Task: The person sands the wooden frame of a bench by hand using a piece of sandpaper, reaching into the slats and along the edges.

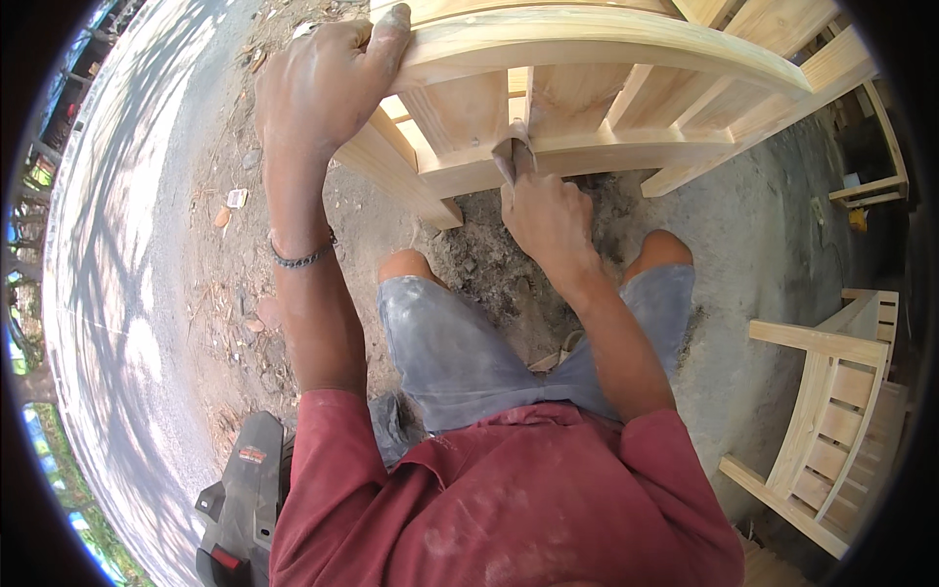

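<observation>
A pale, unfinished wooden furniture frame with a curved top rail, flat slats and square legs stands in front of my knees. My left hand is closed over the left end of its top rail, with the thumb along the upper edge. My right hand grips a folded, brownish-grey piece of sandpaper. The sandpaper touches the lower rail, close to the foot of a slat. My right fingers are partly hidden behind the hand. Pale dust coats my left hand and shorts.
To the right, another pale wooden frame with slats rests on the grey ground. Part of a further frame shows at the far right. A dark grey plastic case lies at lower left, beside a dark plastic bag. Leaves litter the roadside.
</observation>
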Motion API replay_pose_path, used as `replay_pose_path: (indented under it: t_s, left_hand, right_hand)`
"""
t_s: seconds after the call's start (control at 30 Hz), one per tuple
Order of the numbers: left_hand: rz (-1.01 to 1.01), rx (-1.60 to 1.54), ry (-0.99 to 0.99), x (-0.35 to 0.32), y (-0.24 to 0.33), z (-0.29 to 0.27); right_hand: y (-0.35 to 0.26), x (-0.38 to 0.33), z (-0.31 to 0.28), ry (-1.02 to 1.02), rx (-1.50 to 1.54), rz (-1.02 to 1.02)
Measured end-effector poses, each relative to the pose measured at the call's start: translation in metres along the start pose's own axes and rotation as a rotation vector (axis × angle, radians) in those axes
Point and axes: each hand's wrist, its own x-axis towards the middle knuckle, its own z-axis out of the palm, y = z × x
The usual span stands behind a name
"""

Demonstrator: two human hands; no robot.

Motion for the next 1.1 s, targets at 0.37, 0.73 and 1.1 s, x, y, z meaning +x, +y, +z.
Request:
replay_pose_path:
  t_s: [0.37,0.73,1.1]
  left_hand:
    - [0.251,0.089,0.169,0.001,-0.014,0.014]
    - [0.07,0.08,-0.026,-0.009,0.0,-0.004]
    - [0.046,0.093,0.004,-0.003,0.003,-0.001]
  right_hand:
    - [0.001,0.016,-0.004,-0.13,0.167,0.108]
    - [-0.001,-0.008,0.016,0.112,0.197,0.104]
    - [0.008,0.009,0.006,-0.125,0.273,0.125]
